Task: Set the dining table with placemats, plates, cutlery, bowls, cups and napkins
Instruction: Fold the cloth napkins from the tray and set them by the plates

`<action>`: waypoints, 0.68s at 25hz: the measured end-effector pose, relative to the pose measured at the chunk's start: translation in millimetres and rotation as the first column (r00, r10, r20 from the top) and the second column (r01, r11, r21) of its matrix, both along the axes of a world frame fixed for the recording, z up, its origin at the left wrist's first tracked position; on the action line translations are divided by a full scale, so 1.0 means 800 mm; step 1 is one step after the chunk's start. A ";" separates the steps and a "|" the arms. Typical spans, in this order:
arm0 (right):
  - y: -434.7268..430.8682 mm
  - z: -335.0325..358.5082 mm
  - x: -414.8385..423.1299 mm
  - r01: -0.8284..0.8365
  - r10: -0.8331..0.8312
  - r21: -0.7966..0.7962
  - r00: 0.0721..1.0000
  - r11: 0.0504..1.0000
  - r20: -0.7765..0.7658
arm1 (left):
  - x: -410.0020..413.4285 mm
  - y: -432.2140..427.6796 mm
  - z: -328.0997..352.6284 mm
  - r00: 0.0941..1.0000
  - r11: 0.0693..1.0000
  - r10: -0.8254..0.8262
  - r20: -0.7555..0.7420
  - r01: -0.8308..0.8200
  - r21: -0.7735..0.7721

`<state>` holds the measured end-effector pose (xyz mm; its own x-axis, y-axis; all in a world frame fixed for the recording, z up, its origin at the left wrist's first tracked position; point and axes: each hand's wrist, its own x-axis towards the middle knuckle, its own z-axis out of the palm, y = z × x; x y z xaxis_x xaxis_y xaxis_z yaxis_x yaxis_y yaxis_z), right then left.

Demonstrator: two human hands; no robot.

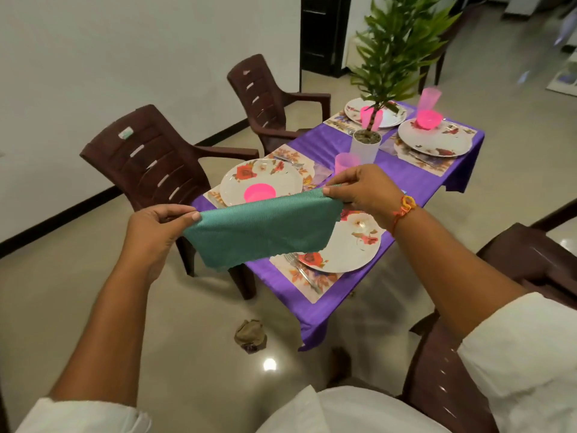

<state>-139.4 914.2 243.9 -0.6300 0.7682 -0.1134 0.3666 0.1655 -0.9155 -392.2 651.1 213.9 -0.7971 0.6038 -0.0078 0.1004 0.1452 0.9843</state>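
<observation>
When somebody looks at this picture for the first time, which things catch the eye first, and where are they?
First the green napkin, held spread out in the middle of the view: the left hand and the right hand each pinch one upper corner. Behind it the purple tablecloth stands out, with a bright pink bowl on a flowered plate at its left side. A potted plant stands at the table's middle.

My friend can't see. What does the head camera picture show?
A person's left hand and right hand pinch a green napkin by its top edge, stretched out in front of a table with a purple cloth. On it are four flowered plates, pink bowls, pink cups and a potted plant; brown chairs stand beside it.
</observation>
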 end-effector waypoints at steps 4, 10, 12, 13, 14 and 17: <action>0.068 -0.014 0.010 0.076 -0.076 0.064 0.997 0.995 -0.004 | 0.005 0.070 0.001 0.997 0.994 -0.079 -0.011 0.078 -0.071; 0.226 -0.055 0.037 0.053 -0.053 -0.013 0.998 0.999 0.036 | 0.030 0.204 -0.017 0.994 0.990 -0.109 0.020 0.110 -0.093; 0.282 -0.064 0.051 -0.020 0.024 -0.146 0.999 0.989 0.027 | 0.045 0.253 -0.023 0.995 0.987 -0.096 0.026 0.098 -0.127; 0.311 -0.069 0.058 -0.051 0.056 -0.199 0.998 0.979 0.021 | 0.055 0.278 -0.025 0.996 0.985 -0.085 0.031 0.088 -0.150; 0.336 -0.073 0.066 -0.078 0.087 -0.226 0.996 0.971 0.028 | 0.066 0.300 -0.025 0.997 0.981 -0.073 0.033 0.077 -0.179; 0.406 -0.079 0.090 -0.163 0.188 -0.208 0.976 0.964 0.107 | 0.097 0.363 -0.022 0.998 0.970 -0.054 0.026 0.058 -0.234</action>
